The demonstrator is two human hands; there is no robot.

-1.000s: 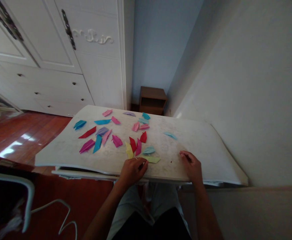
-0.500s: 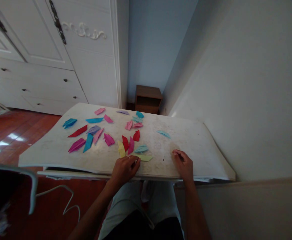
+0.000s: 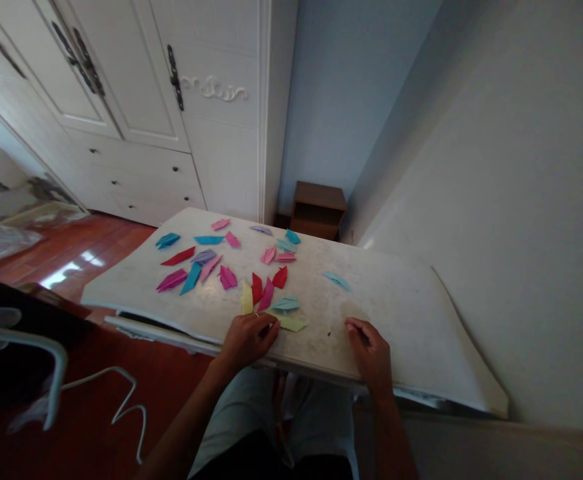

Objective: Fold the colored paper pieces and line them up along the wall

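My left hand (image 3: 251, 337) rests near the table's front edge with its fingers curled in, and no item shows in it. Beside its fingertips lies a yellow-green folded paper (image 3: 292, 324); whether they touch is hard to tell. Just beyond the knuckles is a pale yellow folded paper (image 3: 246, 298). Further right, my right hand (image 3: 371, 350) sits on the tabletop, fingers closed, with nothing visible in them. A light blue folded paper (image 3: 336, 280) lies farther back from it. Teal (image 3: 285, 304), magenta (image 3: 266, 294) and red (image 3: 256, 288) folded papers lie beyond my left hand.
Several more folded papers, such as a blue one (image 3: 190, 279), are scattered over the left of the white table (image 3: 401, 313). A white wardrobe (image 3: 226, 147) and a brown nightstand (image 3: 320, 195) stand behind. A wall (image 3: 511, 200) borders the right side. A white cable (image 3: 121, 373) lies on the floor.
The view has swung left, so the table and wardrobe appear shifted right and slightly tilted. My hands and the folded papers keep their places on the table.
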